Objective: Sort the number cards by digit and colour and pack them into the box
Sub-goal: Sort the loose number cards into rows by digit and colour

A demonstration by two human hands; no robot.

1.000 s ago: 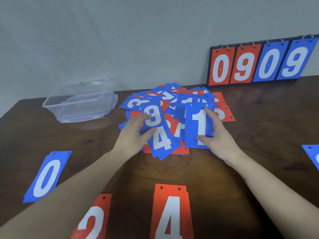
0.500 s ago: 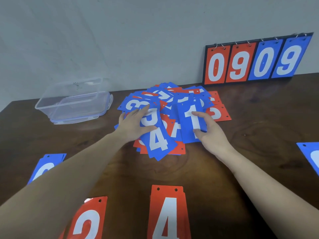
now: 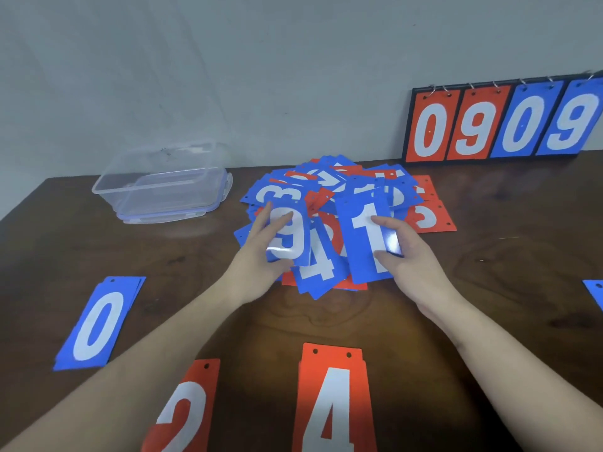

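A mixed heap of blue and red number cards (image 3: 329, 190) lies in the middle of the dark wooden table (image 3: 509, 262). My left hand (image 3: 261, 256) pinches a blue 9 card (image 3: 290, 234), lifted at the heap's near left. My right hand (image 3: 411, 256) pinches a blue 1 card (image 3: 365, 236), tilted up off the heap. A blue 4 card (image 3: 318, 272) lies between them. Sorted piles lie near me: blue 0 (image 3: 98, 324), red 2 (image 3: 186, 409), red 4 (image 3: 332, 402). The clear plastic box (image 3: 163, 187) stands at the back left, nothing visible inside.
A black flip scoreboard (image 3: 502, 125) showing red 0 9 and blue 0 9 leans on the wall at the back right. The corner of another blue card (image 3: 595, 293) shows at the right edge. Bare wood lies between the heap and the near piles.
Both hands have raised their cards off the heap: the blue 9 on the left and the blue 1 on the right now tilt up. The view shifted slightly.
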